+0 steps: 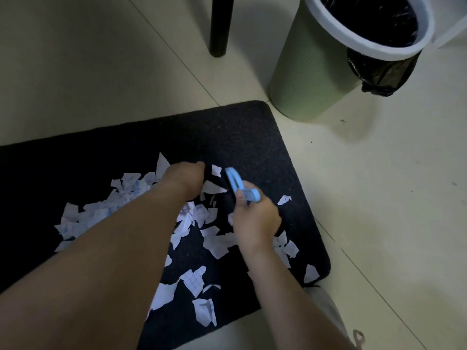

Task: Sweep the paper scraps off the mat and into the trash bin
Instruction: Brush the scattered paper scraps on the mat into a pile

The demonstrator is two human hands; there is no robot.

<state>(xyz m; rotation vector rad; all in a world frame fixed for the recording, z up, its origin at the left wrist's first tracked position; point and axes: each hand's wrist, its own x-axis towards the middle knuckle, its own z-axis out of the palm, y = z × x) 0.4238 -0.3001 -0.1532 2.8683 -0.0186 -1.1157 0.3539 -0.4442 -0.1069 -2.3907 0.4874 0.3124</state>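
**Mia:** White bits of torn paper, some with blue squares printed on them, lay all over the black fuzzy mat (240, 127). Those paper scraps (217, 245) were mostly on the near half of it, in a big bunch on the left and a looser bunch on the right.

**Ben:** What did the hands do?

**Mia:** The right hand (255, 218) had its fingers curled round a small light blue plastic brush (238, 184). The brush end pointed up and away, over the middle of the mat. The left hand (185, 176) was down among the scraps with its fingers tucked in. I could not tell if it held anything.

**Ben:** Where were the scraps next to the hands?

**Mia:** All around them. Some lay between the two hands, some under the arms, and a few sat close to the mat's right edge.

**Ben:** How should the sweeping go?

**Mia:** I think short, soft strokes would be best, so the light paper would not fly off. It would help to push all the bits into one heap first, then move the heap toward the far right corner.

**Ben:** Why there?

**Mia:** The pale green round bin with a white rim and a black bag inside (316, 72) stood just past that corner, on the cream floor tiles (391, 185). A black chair leg (221, 24) stood near it.
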